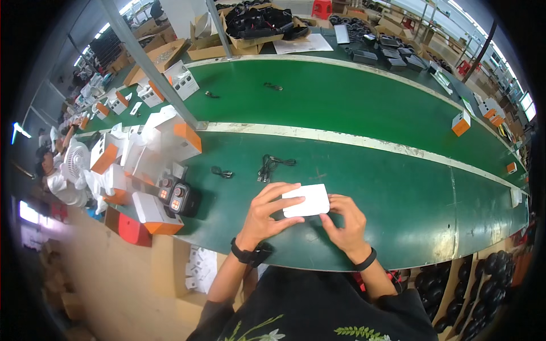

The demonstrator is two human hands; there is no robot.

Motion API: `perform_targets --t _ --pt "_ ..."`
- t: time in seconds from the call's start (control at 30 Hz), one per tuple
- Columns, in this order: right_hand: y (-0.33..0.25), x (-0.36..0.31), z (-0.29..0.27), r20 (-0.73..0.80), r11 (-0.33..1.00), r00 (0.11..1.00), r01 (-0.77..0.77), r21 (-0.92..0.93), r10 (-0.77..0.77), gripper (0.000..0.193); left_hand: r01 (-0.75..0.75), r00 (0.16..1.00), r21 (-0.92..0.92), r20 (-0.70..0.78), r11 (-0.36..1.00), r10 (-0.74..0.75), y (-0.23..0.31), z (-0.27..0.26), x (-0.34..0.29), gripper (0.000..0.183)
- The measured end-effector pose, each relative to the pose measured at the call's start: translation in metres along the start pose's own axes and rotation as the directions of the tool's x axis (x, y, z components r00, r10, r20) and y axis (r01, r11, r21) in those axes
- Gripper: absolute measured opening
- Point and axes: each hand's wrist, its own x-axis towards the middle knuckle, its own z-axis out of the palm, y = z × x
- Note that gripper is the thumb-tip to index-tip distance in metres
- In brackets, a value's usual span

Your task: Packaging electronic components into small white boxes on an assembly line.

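A small white rectangular piece (313, 200), flat on its upper face, is held between my two hands above the green table. Whether it is a folded leaflet or a thin box I cannot tell. My left hand (263, 211) grips its left side, fingers over the top and thumb along the near edge. At the right edge, the thumb and fingers of my right hand (348, 223) close on it. Beyond my left hand lie a bundled black cable (273, 163) and a smaller coiled cable (222, 172). Two black devices with orange squares (180, 199) stand to the left.
White-and-orange boxes (158, 215) crowd the table's left end, some open with clear plastic (142, 162). A metal post (151, 68) rises there. Behind a pale rail (318, 134) runs a green conveyor belt (341, 96) carrying cables and a box (461, 123). An open carton (170, 267) stands below.
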Motion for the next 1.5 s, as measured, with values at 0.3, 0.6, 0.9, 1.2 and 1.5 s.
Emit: perform_targets --t 0.3,0.6,0.9,1.2,1.5 --pt "0.011 0.023 -0.022 0.112 0.997 0.992 0.064 -0.051 -0.058 0.039 0.012 0.998 0.095 -0.066 0.995 -0.006 0.01 0.014 0.001 0.039" --pt "0.01 0.037 -0.023 0.198 0.997 0.978 0.071 -0.038 -0.063 0.039 -0.03 0.998 0.156 -0.053 0.987 0.038 -0.002 0.007 0.0 0.04" --pt "0.005 0.04 -0.022 0.297 1.0 0.955 -0.011 -0.016 0.015 0.045 -0.076 0.98 0.274 0.199 0.959 0.021 0.008 -0.009 -0.001 0.057" --pt "0.124 0.073 -0.042 0.017 0.952 0.967 -0.249 -0.178 0.256 0.061 0.234 0.91 0.442 0.214 0.866 -0.356 0.024 -0.051 -0.056 0.091" --pt "0.224 0.198 0.002 -0.162 0.765 0.976 -0.215 -0.607 0.146 0.055 0.414 0.894 0.511 -0.07 0.754 -0.443 -0.004 -0.056 -0.137 0.067"
